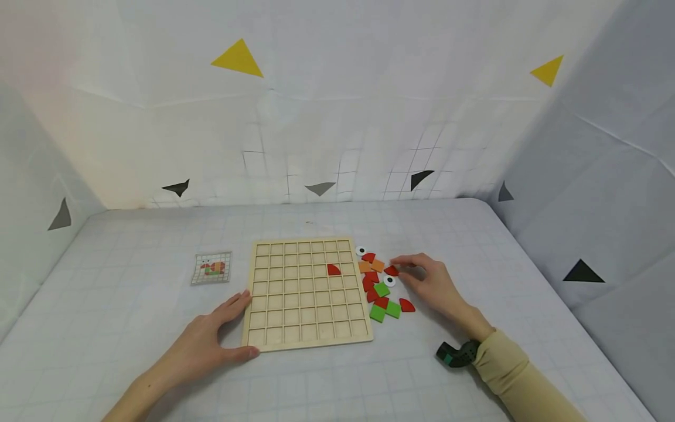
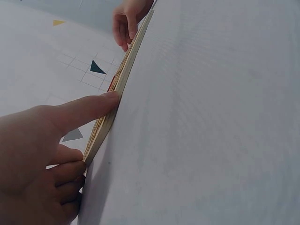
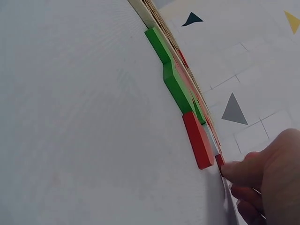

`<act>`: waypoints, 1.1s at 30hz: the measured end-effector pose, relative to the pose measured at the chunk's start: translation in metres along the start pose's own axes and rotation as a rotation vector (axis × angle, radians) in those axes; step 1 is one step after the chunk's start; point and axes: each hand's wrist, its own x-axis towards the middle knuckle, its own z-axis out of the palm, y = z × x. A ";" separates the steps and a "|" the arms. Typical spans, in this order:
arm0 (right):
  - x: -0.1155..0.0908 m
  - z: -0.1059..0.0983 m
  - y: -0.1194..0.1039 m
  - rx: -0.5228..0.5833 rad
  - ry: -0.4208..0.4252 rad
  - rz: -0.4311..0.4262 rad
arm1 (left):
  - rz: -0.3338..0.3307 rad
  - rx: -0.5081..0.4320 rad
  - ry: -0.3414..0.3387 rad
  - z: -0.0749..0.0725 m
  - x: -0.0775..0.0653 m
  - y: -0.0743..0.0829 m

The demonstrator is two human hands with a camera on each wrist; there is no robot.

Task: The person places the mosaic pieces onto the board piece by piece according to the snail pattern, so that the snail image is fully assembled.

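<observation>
Head view shows me the left hand [image 1: 207, 341] spread against the wooden board [image 1: 292, 317], the right hand [image 1: 433, 285] pinching a red piece [image 1: 391, 271].

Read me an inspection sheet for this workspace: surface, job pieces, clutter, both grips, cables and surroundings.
Surface: white tabletop, faint grid lines.
Board: wooden grid board lies flat, one red quarter-round in its grid.
Pieces: red, orange and green loose pieces and two eye discs lie beside the board's right side.
Card: pattern card lies left of the board.
Clutter: nothing seen.
Left grip: thumb and fingers touch the board's left edge and near corner.
Right grip: thumb and forefinger pinch a loose red piece; black strap at the wrist.
Cables: nothing seen.
Surroundings: pale sheet walls bearing yellow, black and gray patches.
</observation>
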 end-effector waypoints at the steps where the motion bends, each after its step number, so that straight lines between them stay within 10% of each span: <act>1: 0.000 0.000 0.000 0.000 0.001 0.004 | 0.000 0.001 0.000 0.000 0.000 0.000; 33: 0.002 0.003 -0.005 0.059 0.023 0.177 | -0.010 -0.004 -0.003 0.000 0.000 0.000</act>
